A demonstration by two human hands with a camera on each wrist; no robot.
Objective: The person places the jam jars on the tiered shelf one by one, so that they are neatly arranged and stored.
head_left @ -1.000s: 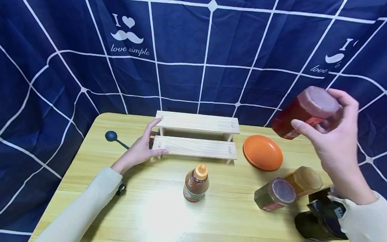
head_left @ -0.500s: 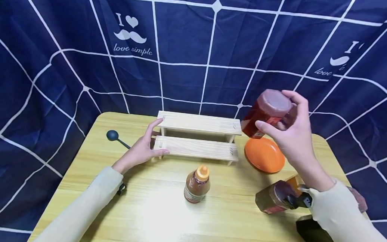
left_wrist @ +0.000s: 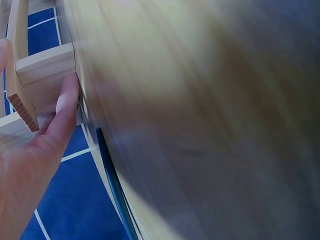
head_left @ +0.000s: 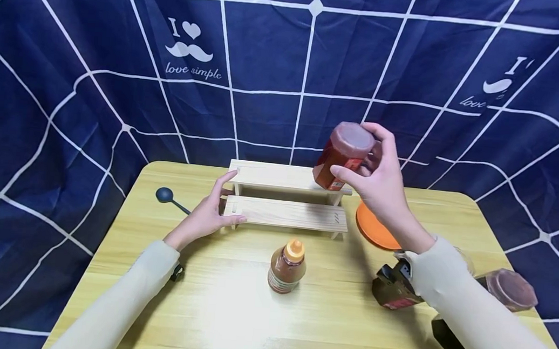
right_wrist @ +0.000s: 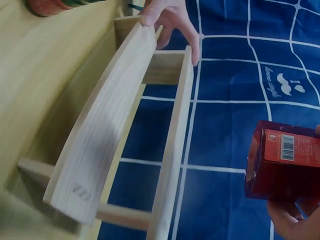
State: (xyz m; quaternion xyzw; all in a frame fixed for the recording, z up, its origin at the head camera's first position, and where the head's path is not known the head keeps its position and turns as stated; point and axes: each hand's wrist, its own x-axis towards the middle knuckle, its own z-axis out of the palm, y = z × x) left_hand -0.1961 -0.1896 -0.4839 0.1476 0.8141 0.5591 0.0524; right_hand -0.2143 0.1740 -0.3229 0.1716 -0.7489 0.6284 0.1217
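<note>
1. Since the earlier frames, the right hand and the red jar have moved left, from beyond the orange plate to the right end of the two-tier wooden stand.
2. Right grip: thumb and fingers hold the jar from its right side. The jar is raised and tilted, its lid toward the head camera.
3. Jar position: the head view overlaps it with the upper board's right end; the right wrist view shows a gap between jar and boards.
4. Left grip: the left hand spans and grips the stand's left end, thumb on the lower board.
5. A squeeze bottle stands upright before the stand.
6. A dark spoon lies left of the stand.
7. Further jars near the right sleeve are partly hidden; their number is uncertain.
</note>
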